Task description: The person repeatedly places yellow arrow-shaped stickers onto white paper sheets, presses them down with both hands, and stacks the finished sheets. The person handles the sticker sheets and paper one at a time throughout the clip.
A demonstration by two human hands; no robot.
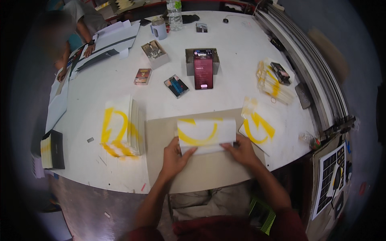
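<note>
Between my two hands is a white paper sheet with yellow curved print, bent or folded along its near edge. My left hand grips its lower left corner, thumb on top. At the lower right corner my right hand pinches it the same way. Beneath lies a grey-brown board at the table's near edge. To the left stands a tall stack of folded yellow-and-white papers. More yellow-printed sheets lie right of my right hand. The fingers under the paper are hidden.
A phone leans on a grey box. Small packs, an open box, a mug and a bottle stand farther back. Metal rails edge the right side. Another person's hand rests on papers at far left.
</note>
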